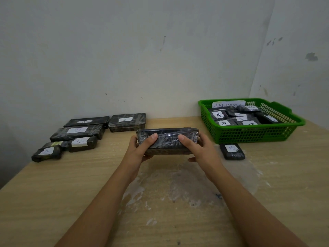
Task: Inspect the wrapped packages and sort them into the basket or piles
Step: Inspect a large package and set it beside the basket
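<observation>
— Holding the wrapped package [167,141] above the table [53,193], mid-bench: left hand [140,148] and right hand [197,147] each clasp an end, thumbs on the near face. No label showing?

— None this side (film glare hides detail). Better to roll it slowly, keep both ends pinched — then choose: green basket [252,134] right, or lettered piles [78,132] left.

Bare table [53,202] near — piles [78,134] left, basket [252,134] right.
</observation>
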`<state>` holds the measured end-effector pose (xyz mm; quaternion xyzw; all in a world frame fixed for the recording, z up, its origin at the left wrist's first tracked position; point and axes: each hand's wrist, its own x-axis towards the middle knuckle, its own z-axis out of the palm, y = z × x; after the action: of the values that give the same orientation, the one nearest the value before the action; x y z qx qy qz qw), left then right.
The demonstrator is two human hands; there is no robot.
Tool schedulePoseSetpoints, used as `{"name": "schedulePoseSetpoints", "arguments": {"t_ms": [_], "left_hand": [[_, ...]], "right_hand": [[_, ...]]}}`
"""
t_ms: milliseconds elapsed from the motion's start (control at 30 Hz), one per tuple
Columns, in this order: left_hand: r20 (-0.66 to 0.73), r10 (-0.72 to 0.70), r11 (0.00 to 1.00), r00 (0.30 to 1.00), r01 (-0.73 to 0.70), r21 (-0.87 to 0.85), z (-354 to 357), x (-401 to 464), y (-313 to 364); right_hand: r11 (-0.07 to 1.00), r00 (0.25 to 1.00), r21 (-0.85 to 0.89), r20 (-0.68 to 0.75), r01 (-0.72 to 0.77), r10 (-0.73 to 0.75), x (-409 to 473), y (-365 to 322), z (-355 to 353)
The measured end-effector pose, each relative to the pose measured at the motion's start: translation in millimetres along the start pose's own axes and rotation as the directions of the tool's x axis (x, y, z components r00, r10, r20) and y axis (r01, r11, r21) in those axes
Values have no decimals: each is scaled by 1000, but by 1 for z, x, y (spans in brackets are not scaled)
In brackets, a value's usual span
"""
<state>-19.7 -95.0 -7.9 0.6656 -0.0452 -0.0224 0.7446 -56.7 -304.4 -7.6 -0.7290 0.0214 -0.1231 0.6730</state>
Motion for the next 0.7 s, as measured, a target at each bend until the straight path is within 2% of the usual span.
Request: {"name": "schedulePoseSetpoints", "arguments": {"t_ms": [167, 367, 467, 600, 700], "left_hand": [[35, -47, 999, 998, 46, 24, -2, -1, -1], [-16, -23, 1000, 1000, 23, -7, -3, 1, 0], [-43, 14, 1000, 999, -14, -1, -1, 0, 2], [-34, 53, 997, 998, -51, 56, 6, -5, -1], [9, 13, 997, 1000, -14, 77, 9, -6, -7]], "right_hand": [[999, 999, 15, -42, 34, -34, 0, 0, 1], [999, 999, 29, -8, -33, 33, 4, 6, 4], [994, 997, 97, -46, -56, 60, 4, 6, 5], [994, 993, 81, -88, -67, 74, 5, 9, 7], [995, 988, 82, -138, -63, 74, 8, 17, 7]]}}
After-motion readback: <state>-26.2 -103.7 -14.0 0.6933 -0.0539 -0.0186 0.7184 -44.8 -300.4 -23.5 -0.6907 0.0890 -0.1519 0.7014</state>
